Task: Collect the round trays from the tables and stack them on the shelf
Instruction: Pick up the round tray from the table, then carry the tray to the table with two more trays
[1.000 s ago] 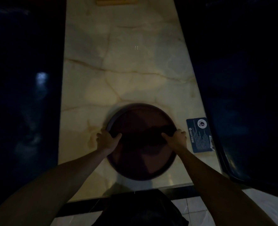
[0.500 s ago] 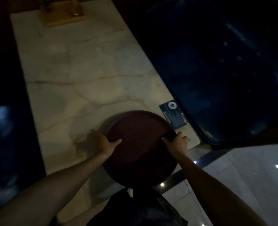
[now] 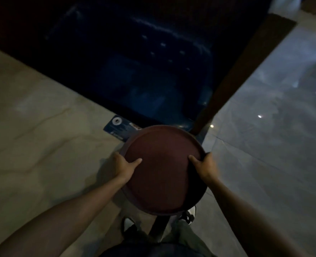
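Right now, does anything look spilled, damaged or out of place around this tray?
Nothing stands out. The round tray is empty and looks intact as far as the dim light shows, held at its rim by the left hand and right hand. The marble table shows no spill.

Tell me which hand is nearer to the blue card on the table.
Left. The left hand grips the round tray's left rim, just below the blue card at the table edge. The right hand grips the opposite rim, farther away across the tray.
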